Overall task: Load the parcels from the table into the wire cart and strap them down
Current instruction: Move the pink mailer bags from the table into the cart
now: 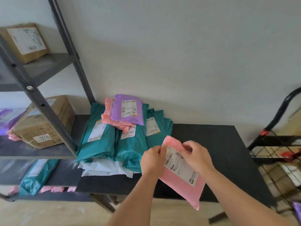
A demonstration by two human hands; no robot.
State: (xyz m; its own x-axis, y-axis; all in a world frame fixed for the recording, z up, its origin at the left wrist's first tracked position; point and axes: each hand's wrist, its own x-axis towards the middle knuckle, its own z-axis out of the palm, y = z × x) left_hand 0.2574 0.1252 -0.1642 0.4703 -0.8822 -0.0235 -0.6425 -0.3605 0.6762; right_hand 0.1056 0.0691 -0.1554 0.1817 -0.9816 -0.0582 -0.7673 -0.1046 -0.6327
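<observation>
Both-handed: left hand (152,159) and right hand (197,156) pinch pink parcel (182,176) above black worktop (219,144). Teal parcels (97,141) stacked left. Wire cart (280,154) at right.

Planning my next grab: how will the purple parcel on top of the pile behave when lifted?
The purple parcel is a wrinkled plastic bag, so it will probably sag rather than stay flat. It looks thin, so likely light. It lies on a smooth pink parcel, so a push may slide it off.
</observation>
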